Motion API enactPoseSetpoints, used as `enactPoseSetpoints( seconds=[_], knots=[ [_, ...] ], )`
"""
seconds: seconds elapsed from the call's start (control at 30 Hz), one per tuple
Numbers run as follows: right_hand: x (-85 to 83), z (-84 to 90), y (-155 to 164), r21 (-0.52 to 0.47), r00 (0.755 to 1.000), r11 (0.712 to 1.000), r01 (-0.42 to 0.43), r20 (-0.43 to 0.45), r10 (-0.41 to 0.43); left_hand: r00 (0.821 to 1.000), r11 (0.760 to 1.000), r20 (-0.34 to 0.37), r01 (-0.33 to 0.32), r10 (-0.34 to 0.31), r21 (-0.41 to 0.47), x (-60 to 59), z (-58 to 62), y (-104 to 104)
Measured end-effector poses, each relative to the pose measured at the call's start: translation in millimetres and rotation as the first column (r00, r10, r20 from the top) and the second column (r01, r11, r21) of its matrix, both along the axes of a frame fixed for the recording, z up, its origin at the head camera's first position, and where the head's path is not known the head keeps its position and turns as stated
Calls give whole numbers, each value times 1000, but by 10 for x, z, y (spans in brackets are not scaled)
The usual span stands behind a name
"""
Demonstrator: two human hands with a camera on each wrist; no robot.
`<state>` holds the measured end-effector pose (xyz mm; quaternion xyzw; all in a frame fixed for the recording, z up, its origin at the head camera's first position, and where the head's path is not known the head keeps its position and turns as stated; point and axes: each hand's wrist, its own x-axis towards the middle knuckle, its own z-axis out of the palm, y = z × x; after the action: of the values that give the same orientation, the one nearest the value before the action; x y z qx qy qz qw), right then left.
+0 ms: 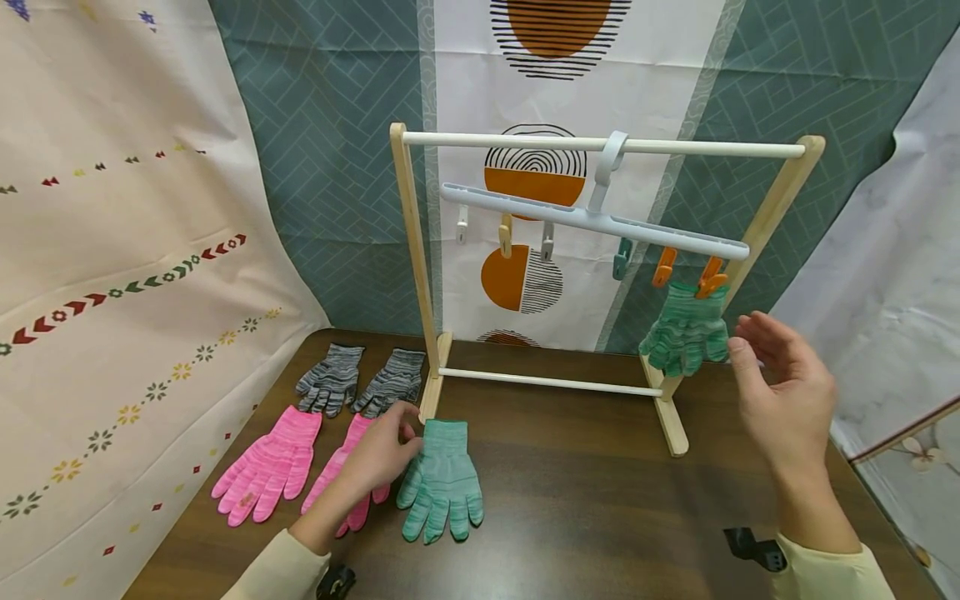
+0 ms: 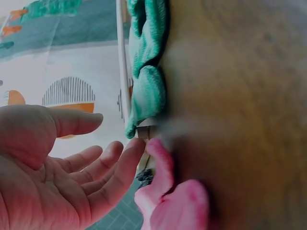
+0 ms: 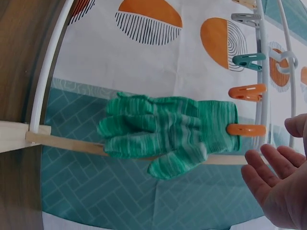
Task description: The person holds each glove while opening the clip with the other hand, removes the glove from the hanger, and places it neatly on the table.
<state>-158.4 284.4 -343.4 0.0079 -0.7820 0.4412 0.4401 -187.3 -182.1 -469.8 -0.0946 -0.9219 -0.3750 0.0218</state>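
Note:
A green glove (image 1: 685,332) (image 3: 165,135) hangs from an orange peg (image 3: 244,129) at the right end of the white clip hanger (image 1: 592,219) on the wooden rack (image 1: 411,250). My right hand (image 1: 780,392) (image 3: 278,179) hovers open just right of that glove, touching nothing. A second green glove (image 1: 442,483) (image 2: 146,72) lies flat on the table by the rack's left foot. My left hand (image 1: 378,450) (image 2: 72,167) is open, its fingertips at that glove's cuff, over a pink glove (image 1: 352,475).
Another pink glove (image 1: 268,467) and two grey gloves (image 1: 360,379) lie at the left of the brown table (image 1: 585,492). Several free pegs (image 1: 622,258) hang along the hanger. Patterned cloths close in the back and sides.

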Motion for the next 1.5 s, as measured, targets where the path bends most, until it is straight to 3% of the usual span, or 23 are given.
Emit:
enactPoseSetpoints(
  seconds=[0.43,0.9,1.5],
  knots=[
    [-68,-26,136,5,1000,1000,17,16,-18,989,998,-146,-3,12,61,-134,215,81],
    [-121,-5,218,52,997,999,1,78,-5,964,978,-256,125,-79,169,-212,418,306],
    [-317,91,190,135,994,990,-41,105,27,933,953,-345,193,-105,233,-359,623,713]
  ],
)
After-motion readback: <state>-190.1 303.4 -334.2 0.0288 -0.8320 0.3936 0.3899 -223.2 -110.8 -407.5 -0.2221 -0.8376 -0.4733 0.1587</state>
